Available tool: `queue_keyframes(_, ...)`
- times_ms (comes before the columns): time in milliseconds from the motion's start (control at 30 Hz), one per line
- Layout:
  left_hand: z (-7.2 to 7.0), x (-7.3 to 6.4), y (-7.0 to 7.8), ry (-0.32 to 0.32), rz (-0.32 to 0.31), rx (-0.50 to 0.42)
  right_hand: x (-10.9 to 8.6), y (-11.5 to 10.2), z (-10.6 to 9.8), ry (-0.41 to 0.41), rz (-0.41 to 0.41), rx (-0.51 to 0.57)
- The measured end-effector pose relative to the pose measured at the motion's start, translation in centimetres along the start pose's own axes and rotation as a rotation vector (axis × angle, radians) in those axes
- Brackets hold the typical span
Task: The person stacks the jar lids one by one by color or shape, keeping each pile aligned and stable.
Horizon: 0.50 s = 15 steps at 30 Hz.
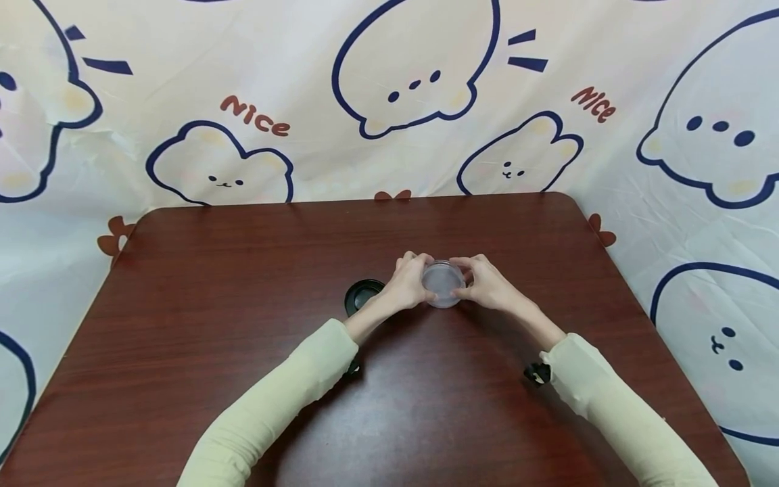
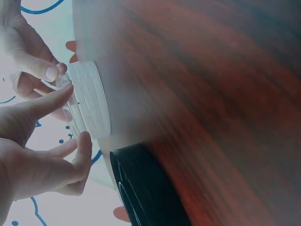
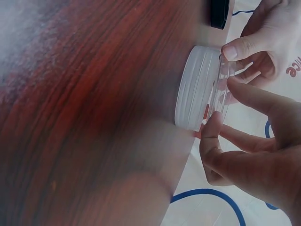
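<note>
A small round plastic container [image 1: 443,285] stands on the table between my two hands. Its lower part is a frosted white ridged base [image 3: 192,89]; over that sits a thin clear lid [image 3: 225,100], with a narrow gap showing between them in the right wrist view. My left hand [image 1: 411,281] pinches the lid's left edge with thumb and fingers. From the opposite side my right hand [image 1: 487,284] grips the same lid's edge. Close beside the left wrist lies a low, round black dish-like object [image 1: 360,295], partly covered by that forearm in the head view.
The dark red-brown wooden table [image 1: 243,270] has rounded far corners. Behind and around it hangs a pale cloth [image 1: 316,162] with cartoon bears. Black wrist-camera parts [image 1: 538,373] show below the right sleeve.
</note>
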<state>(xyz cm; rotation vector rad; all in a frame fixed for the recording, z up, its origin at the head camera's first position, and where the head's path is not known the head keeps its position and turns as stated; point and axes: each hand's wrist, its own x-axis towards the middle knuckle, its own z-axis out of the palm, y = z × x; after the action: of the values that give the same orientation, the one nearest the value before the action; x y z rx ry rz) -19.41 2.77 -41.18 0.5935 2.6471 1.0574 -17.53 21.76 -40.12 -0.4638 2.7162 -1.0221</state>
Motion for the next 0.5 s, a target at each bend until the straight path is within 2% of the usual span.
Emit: queue_keyframes(500, 0.53, 0.13, 0.33, -0.004, 0.016, 0.028, -0.20, 0.85, 0.13, 0.021, -0.019, -0.022)
